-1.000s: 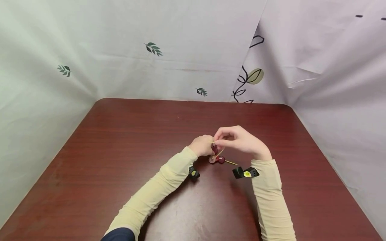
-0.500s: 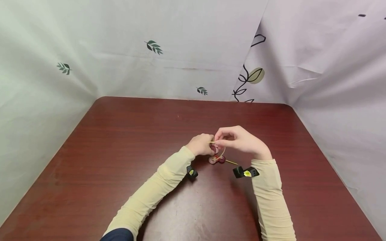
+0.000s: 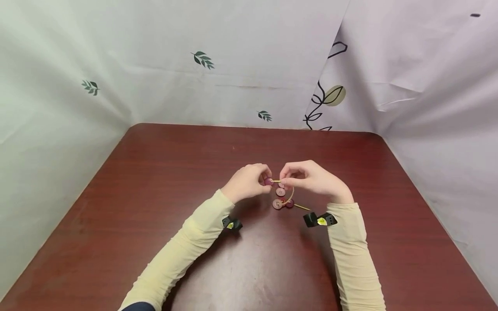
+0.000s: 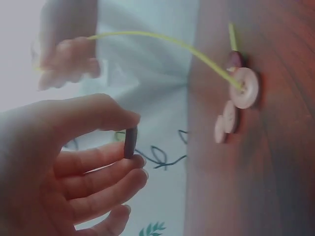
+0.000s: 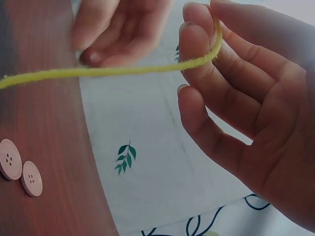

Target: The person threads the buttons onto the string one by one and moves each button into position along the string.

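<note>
My left hand (image 3: 247, 182) pinches a dark maroon button (image 4: 130, 142) edge-on between thumb and fingertips, raised above the table. Just right of it, my right hand (image 3: 313, 179) pinches a yellow cord (image 5: 123, 72) near one end, and a short tip of cord points toward the maroon button in the head view. From the right hand the cord curves down to a pink button (image 4: 249, 97) on the table, entering its holes. A dark red button (image 4: 235, 59) lies against that one, with the cord's other end sticking out beyond it.
Two loose pink buttons (image 5: 9, 160) lie beside the corded pair on the reddish-brown wooden table (image 3: 186, 160). A pale cloth with leaf prints (image 3: 163, 65) hangs around the table's back and sides. Each sleeved wrist carries a small black camera (image 3: 232, 223).
My left hand has drawn back leftward from the button group with the maroon button pinched, uncovering a pink button. The right hand stays nearly in place, holding the cord.
</note>
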Demonstrator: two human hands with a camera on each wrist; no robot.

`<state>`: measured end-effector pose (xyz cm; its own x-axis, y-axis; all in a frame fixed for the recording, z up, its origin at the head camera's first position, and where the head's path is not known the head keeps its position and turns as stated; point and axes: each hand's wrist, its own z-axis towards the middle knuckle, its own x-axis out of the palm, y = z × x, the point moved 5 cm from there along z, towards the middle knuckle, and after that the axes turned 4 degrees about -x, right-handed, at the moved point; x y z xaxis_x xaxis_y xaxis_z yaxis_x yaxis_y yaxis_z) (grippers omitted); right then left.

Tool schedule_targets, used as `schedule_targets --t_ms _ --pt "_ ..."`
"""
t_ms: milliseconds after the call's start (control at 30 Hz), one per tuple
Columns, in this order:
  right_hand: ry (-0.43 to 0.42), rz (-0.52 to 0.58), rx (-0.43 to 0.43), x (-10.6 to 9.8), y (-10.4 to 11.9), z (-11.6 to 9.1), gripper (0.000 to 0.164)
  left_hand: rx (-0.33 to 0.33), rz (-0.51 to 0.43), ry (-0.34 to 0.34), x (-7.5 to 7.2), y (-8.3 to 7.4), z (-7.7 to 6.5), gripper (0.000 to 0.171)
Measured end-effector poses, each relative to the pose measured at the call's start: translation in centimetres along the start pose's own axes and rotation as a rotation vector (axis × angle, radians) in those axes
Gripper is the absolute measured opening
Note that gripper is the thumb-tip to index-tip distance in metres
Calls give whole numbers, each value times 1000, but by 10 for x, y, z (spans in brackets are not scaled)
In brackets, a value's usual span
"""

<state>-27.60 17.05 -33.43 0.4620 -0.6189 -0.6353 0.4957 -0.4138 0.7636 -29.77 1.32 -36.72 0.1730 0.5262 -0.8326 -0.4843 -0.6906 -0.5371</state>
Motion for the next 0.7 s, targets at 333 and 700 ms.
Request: schedule_targets --t_ms 333,700 --pt "19 -8 6 3 -7 1 5 115 -47 -48 -14 -1 -11 33" --pt "-25 -35 41 -1 -5 2 4 118 -286 21 -30 10 -10 23"
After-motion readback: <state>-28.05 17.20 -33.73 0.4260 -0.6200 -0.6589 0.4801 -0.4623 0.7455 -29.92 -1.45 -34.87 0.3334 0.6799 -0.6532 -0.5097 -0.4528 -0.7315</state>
